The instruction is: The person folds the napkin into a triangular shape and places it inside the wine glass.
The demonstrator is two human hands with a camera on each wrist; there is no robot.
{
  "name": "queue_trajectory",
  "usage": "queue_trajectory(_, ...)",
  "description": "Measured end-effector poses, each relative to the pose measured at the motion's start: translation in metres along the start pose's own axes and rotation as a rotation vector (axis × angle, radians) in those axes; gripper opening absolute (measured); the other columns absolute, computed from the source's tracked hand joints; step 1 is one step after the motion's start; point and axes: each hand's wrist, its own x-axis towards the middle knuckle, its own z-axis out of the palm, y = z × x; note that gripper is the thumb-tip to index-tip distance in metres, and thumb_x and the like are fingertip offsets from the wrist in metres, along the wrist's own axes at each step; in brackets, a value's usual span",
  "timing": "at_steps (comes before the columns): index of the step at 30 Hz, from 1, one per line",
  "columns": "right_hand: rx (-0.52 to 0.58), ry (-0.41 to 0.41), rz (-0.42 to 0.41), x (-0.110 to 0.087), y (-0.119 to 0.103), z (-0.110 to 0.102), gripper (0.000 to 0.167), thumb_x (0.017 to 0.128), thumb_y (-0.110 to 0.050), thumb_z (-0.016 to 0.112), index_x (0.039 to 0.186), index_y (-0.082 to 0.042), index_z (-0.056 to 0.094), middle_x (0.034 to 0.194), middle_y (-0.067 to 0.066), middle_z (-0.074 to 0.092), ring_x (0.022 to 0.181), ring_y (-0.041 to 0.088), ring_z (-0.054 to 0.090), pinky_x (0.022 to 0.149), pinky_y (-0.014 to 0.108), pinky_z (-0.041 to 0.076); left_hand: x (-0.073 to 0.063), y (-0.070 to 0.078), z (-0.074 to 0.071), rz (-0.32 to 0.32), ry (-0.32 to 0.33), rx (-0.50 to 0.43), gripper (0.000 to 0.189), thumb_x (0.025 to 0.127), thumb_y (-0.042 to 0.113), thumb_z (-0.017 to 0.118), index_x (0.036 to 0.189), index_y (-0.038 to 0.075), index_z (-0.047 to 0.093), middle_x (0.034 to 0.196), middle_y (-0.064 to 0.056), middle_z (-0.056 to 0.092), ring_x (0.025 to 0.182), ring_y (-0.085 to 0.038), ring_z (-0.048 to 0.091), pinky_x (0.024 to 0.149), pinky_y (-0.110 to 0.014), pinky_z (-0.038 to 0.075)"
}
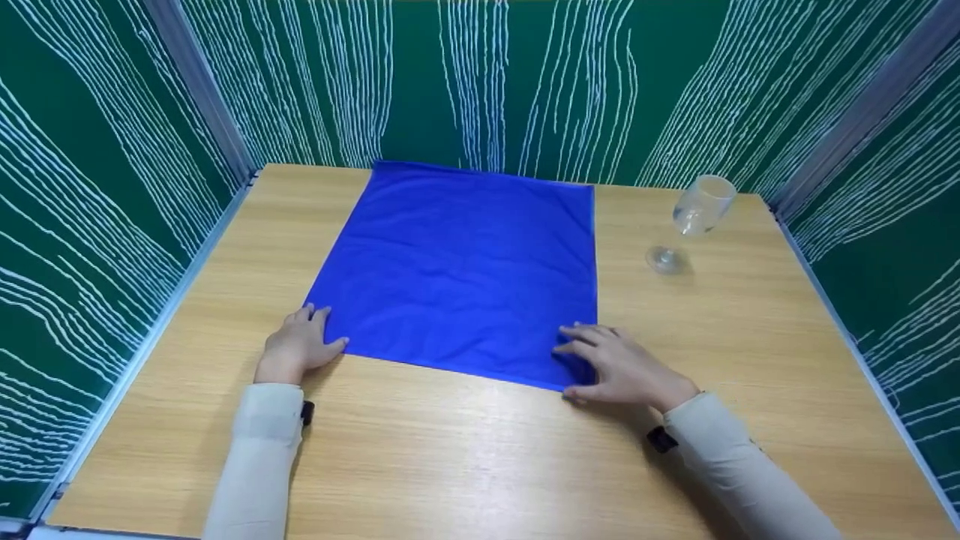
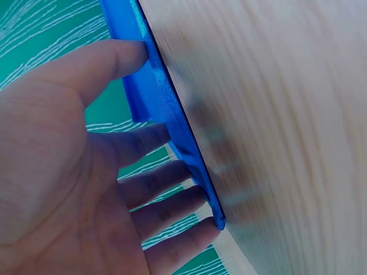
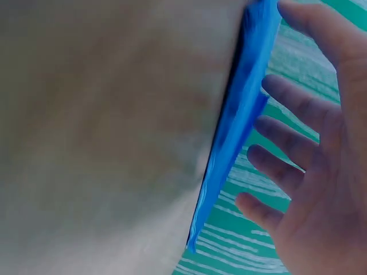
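Note:
A blue cloth point(image 1: 465, 262) lies spread flat on the table, with faint wrinkles across it. My left hand point(image 1: 296, 346) is at its near left corner, fingers spread. In the left wrist view, the fingertips point(image 2: 163, 133) of that hand come down on the blue edge. Over the near right corner is my right hand point(image 1: 619, 369), its fingers apart and slightly bent. The right wrist view shows its fingertips point(image 3: 275, 86) close above the cloth point(image 3: 229, 137), with nothing pinched between them.
An upright stemmed glass point(image 1: 703, 206) stands at the back right of the wooden table point(image 1: 450, 450). Green panels with white wavy lines point(image 1: 487, 82) enclose the back and both sides, joined by grey metal posts point(image 1: 206, 82).

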Motion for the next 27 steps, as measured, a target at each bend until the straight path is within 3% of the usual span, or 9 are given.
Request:
queue_trajectory(10,-0.008,-0.025,-0.06,-0.002,-0.0093,0.0029,0.065,0.082,-0.057,0.076,0.131,-0.015,0.065,0.142,0.009,0.053,0.129,0.03,0.048,0.104,0.056,0.039,-0.0002,0.0005,-0.0004,-0.005,0.003,-0.002,0.076,0.1,0.04,0.055,0.156,-0.003,0.025,0.158,-0.034,0.016,0.144,-0.053,0.016,0.109,-0.068,0.025)
queue_trajectory(18,-0.017,0.01,-0.111,0.0013,-0.009,0.0012,0.051,0.078,-0.035,0.08,0.122,-0.011,0.069,0.111,0.002,0.06,0.099,0.02,0.056,0.084,0.04,0.05,-0.0003,-0.0009,0.0,0.02,0.021,0.0,0.075,0.099,0.039,0.055,0.154,-0.004,0.028,0.157,-0.035,0.018,0.143,-0.053,0.019,0.107,-0.069,0.028)
queue_trajectory(27,-0.037,0.036,-0.106,0.0069,-0.0042,0.0027,0.034,0.076,-0.017,0.078,0.107,-0.007,0.07,0.096,0.002,0.06,0.083,0.017,0.057,0.072,0.036,0.052,-0.0001,-0.0007,-0.0008,0.027,0.03,-0.009,0.075,0.099,0.038,0.057,0.154,-0.004,0.029,0.157,-0.035,0.019,0.143,-0.053,0.02,0.108,-0.068,0.028)
